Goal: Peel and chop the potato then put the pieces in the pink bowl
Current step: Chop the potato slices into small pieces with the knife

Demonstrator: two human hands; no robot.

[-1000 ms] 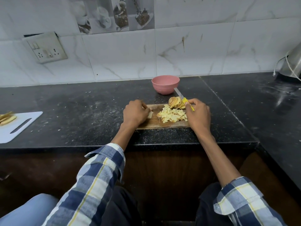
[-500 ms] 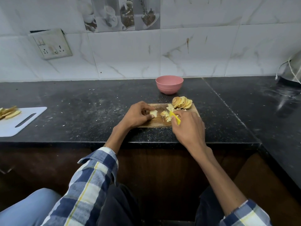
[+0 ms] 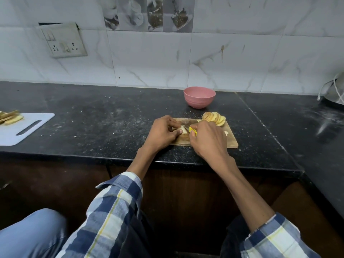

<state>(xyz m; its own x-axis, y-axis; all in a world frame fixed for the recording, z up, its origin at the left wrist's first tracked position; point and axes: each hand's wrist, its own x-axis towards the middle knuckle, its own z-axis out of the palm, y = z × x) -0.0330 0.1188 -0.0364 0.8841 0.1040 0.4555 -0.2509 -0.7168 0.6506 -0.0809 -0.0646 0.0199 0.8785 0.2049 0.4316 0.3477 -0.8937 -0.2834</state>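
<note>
A wooden chopping board [image 3: 230,141] lies near the counter's front edge. My left hand [image 3: 163,132] pinches a pale potato piece [image 3: 183,130] on the board's left part. My right hand [image 3: 208,140] grips a knife by its yellow handle [image 3: 192,130], with the blade against that piece. This hand hides most of the chopped potato; a small bit [image 3: 225,133] shows at its right. A heap of potato peels [image 3: 214,118] sits on the board's far right corner. The pink bowl [image 3: 199,97] stands just behind the board.
A white plastic cutting board [image 3: 24,127] with peel strips [image 3: 10,117] lies at the far left of the black counter [image 3: 104,116]. A metal vessel with a white cord [image 3: 335,90] stands at the far right. A switch socket [image 3: 63,41] is on the tiled wall.
My right hand has moved left across the board with the knife, covering the chopped pile. My left hand took up a potato piece and holds it against the blade. The view has shifted.
</note>
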